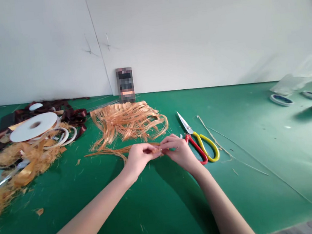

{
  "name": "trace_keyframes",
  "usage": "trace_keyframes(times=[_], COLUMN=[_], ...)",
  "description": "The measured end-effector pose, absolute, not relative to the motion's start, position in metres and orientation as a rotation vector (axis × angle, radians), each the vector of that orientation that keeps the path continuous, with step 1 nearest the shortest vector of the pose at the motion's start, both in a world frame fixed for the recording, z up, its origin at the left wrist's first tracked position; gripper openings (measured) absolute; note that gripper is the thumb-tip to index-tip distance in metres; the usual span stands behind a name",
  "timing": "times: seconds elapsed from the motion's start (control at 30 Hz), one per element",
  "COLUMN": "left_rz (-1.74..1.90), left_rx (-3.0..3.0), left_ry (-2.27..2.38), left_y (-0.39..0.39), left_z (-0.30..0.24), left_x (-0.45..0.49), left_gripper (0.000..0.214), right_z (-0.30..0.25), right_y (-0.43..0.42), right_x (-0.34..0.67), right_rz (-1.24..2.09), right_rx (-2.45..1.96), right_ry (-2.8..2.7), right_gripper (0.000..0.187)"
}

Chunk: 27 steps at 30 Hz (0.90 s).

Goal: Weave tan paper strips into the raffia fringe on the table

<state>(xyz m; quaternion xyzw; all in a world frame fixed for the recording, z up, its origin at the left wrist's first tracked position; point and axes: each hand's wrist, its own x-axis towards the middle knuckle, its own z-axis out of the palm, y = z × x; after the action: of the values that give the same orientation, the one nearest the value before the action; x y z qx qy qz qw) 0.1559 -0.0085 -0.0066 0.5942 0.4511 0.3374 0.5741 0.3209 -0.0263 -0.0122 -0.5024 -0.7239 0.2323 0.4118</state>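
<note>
Forearms [80, 217], left hand [140, 159] and right hand [178, 150] pinched on orange fibres [114, 151]

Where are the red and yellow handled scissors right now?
In the head view, the scissors lie on the green mat just right of the right hand pinching orange strands, blades pointing toward the wall.
</note>
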Motion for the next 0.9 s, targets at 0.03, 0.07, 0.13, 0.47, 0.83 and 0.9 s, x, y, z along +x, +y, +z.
trace_keyframes(times=[0.03,0.07,0.13,0.47,0.83,0.9], left_rz=[0.797,0.808,0.862,1.702,1.658,1.634], left_rx=[1.402,1.418,1.469,1.695,1.786,1.821], left_ry=[1.091,1.120,1.184,1.962,2.083,2.087], left_y=[-0.010,-0.011,-0.011,0.031,0.048,0.049], left_z=[-0.009,-0.009,-0.005,-0.017,-0.036,-0.035], left_x=[0.151,0.145,0.130,-0.031,-0.065,-0.066], left_gripper=[0.006,0.006,0.006,0.012,0.015,0.016], right_z=[-0.013,-0.013,-0.013,-0.024,-0.042,-0.041], right_y=[-0.027,-0.027,-0.028,-0.019,-0.010,-0.010], right_x=[0.319,0.317,0.316,0.342,0.357,0.358], right_rz=[0.609,0.629,0.632,0.101,-0.026,-0.040], right_rx=[-1.249,-1.241,-1.260,-1.720,-1.829,-1.836], right_ry=[-1.843,-1.857,-1.858,-1.516,-1.590,-1.571], right_gripper=[0.019,0.019,0.015,0.021,0.031,0.030])
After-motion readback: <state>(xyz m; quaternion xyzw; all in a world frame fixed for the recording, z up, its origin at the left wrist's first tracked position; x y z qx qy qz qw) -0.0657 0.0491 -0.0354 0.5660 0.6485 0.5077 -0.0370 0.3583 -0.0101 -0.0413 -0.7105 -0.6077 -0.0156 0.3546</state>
